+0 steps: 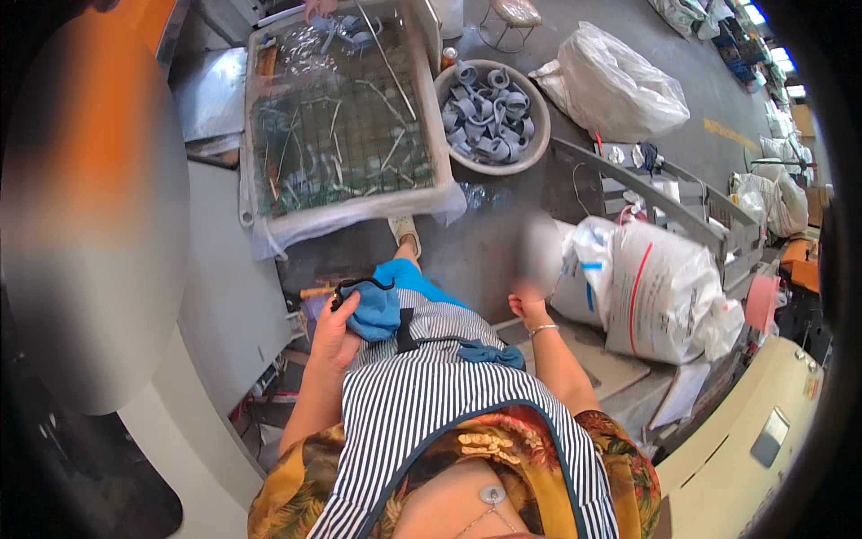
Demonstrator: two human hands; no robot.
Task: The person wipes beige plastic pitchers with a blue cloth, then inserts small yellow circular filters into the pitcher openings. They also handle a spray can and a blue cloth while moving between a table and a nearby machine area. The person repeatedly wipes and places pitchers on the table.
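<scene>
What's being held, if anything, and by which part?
Left hand: crumpled blue cloth with black edging, held at its left side. Right hand: cannot be told.

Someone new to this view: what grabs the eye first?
Probably the round tub heaped with grey curved parts, top centre, beside a big rectangular tank at upper left. Nearer, left of centre, the left hand holds a blue cloth.

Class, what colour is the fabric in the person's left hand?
The fabric is mainly blue, with black along its top edge; see the head view.
</scene>
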